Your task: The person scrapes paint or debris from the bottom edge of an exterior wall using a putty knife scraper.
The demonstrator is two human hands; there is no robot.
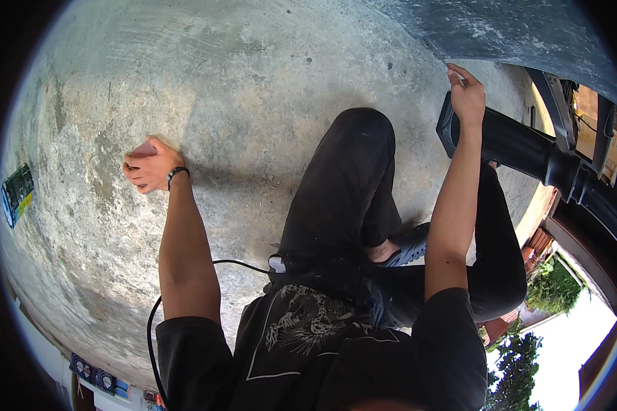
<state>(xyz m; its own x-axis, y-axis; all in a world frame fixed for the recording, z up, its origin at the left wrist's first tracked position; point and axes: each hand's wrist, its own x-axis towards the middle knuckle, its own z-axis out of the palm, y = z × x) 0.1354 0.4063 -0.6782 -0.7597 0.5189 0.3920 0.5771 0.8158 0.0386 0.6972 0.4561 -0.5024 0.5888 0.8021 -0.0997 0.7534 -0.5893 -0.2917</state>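
One reddish-brown piece (144, 149) lies well to the left of the black turned post (524, 145), gripped under the bent fingers of our left hand (155, 167), seemingly against the grey concrete (247, 89). Our right hand (468, 103) shows near the post's wide end, its fingers curled; we cannot tell whether they pinch anything. We judge the step in hand to be working that piece on the concrete; the next move would call for a secure hold and even pressure.
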